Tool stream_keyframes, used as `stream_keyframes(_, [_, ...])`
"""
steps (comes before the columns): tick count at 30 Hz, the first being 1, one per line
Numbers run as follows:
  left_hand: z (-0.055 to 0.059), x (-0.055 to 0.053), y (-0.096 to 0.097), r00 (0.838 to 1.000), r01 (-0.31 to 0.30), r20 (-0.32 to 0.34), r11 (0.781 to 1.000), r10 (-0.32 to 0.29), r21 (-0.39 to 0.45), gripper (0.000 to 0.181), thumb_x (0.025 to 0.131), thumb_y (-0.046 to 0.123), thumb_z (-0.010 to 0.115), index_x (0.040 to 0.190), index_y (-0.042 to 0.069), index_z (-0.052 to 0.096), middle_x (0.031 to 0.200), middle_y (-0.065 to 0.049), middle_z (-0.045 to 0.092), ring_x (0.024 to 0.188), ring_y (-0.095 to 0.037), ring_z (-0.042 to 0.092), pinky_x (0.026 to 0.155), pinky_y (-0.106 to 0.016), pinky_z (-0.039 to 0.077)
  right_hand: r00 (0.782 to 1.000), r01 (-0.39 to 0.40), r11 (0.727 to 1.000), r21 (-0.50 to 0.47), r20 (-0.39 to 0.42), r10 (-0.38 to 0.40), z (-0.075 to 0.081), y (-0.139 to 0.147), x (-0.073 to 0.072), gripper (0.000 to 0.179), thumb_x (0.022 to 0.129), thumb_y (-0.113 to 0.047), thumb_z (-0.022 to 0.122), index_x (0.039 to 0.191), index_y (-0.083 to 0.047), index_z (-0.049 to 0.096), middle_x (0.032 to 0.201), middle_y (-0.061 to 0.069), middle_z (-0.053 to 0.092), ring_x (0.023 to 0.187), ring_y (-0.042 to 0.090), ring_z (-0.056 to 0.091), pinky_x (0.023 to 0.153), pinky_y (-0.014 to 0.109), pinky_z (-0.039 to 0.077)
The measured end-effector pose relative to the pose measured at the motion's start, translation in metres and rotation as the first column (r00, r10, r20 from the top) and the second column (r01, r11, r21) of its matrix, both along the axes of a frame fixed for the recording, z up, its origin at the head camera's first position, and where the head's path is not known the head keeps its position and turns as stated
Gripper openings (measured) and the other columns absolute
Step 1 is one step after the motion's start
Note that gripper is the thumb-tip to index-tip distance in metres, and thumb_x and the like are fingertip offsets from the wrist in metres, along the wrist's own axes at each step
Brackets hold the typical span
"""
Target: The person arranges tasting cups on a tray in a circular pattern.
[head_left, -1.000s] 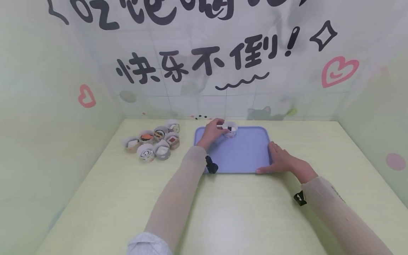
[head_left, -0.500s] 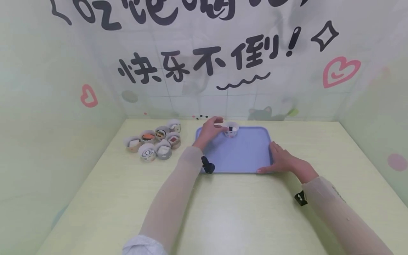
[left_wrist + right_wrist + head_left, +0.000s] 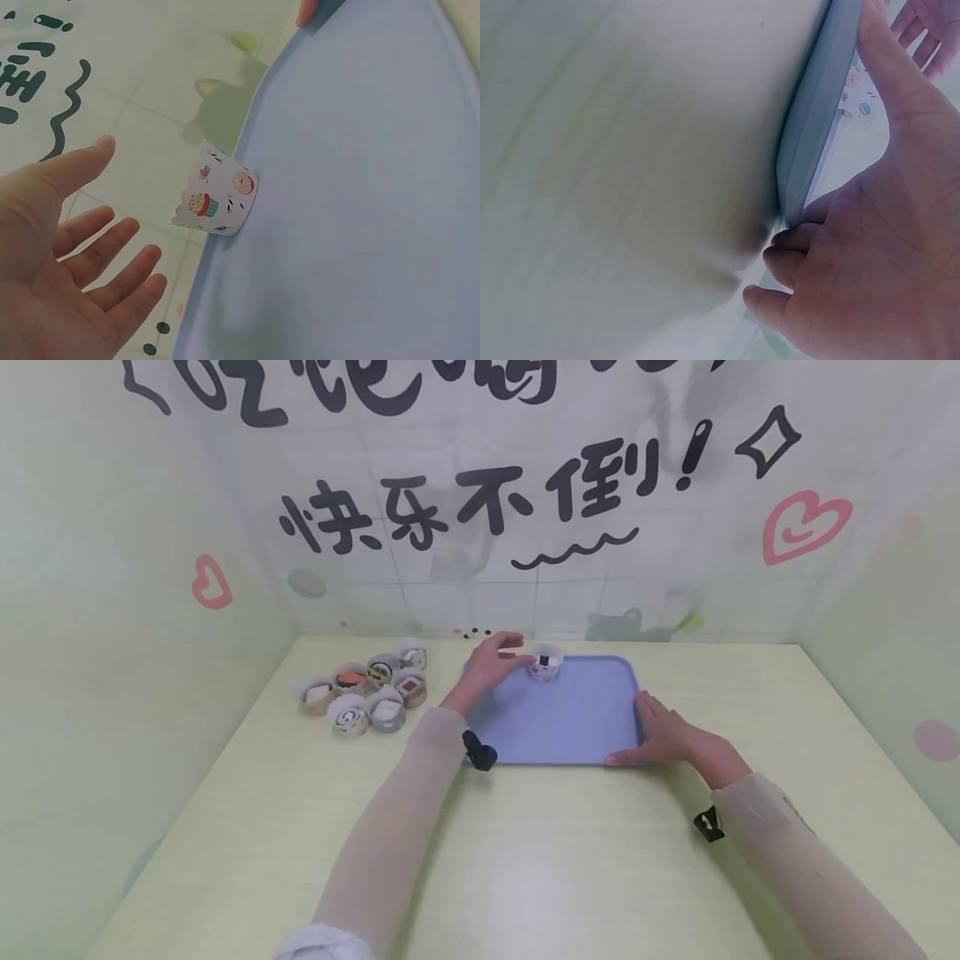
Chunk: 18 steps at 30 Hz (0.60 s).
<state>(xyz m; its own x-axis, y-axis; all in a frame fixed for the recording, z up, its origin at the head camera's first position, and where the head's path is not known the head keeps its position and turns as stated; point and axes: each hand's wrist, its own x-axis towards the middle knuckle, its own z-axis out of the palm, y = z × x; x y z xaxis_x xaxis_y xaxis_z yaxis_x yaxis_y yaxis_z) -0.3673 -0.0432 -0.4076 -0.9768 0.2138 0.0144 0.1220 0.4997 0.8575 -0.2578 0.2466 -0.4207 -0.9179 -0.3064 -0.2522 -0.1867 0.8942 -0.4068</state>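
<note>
On the far edge area of the blue tray (image 3: 555, 714) stands a small white paper cupcake cup (image 3: 545, 672), with a white piece banded in black inside it. Cupcake and donut prints show on its side in the left wrist view. My left hand (image 3: 489, 667) hovers just left of the cup, holding nothing. Its fingers and thumb are spread apart, and a gap separates them from the cup (image 3: 221, 196) in the left wrist view. My right hand (image 3: 666, 735) rests at the tray's near right corner, thumb along the front edge and fingers against the right side.
Several similar paper cups (image 3: 350, 717) with small food-like pieces cluster on the pale wooden table (image 3: 570, 852), left of the tray. Behind the table rises a wall (image 3: 420, 602) with dark lettering. Side walls (image 3: 892, 635) stand at left and right.
My left hand has let go of the cup and drawn slightly left, its forearm shifting left too. The cup stays on the tray. My right hand keeps its place at the corner.
</note>
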Motion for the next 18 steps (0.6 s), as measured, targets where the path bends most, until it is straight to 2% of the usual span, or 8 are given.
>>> stream_keyframes(7, [0.007, 0.007, -0.005, 0.999, 0.042, 0.005, 0.999, -0.042, 0.006, 0.057, 0.091, 0.033, 0.073, 0.141, 0.012, 0.053, 0.145, -0.008, 0.056, 0.131, -0.028, 0.057, 0.111, -0.041, 0.048, 1.0, -0.004, 1.0, -0.001, -0.011, 0.004, -0.001, 0.0, 0.0, 0.132, 0.075, -0.06, 0.079, 0.148, 0.021, 0.006, 0.155, 0.044, 0.012, 0.144, 0.059, 0.017, 0.118, 0.069, 0.021])
stream_keyframes(18, [0.023, 0.022, -0.016, 0.997, 0.069, -0.023, 0.998, -0.069, -0.003, 0.06, 0.091, 0.037, 0.072, 0.143, 0.015, 0.051, 0.146, -0.005, 0.055, 0.133, -0.026, 0.056, 0.112, -0.04, 0.047, 1.0, -0.009, 1.0, 0.004, -0.02, 0.01, 0.0, 0.0, 0.0, 0.13, 0.075, -0.06, 0.078, 0.148, 0.021, 0.007, 0.155, 0.044, 0.014, 0.144, 0.059, 0.018, 0.119, 0.067, 0.022])
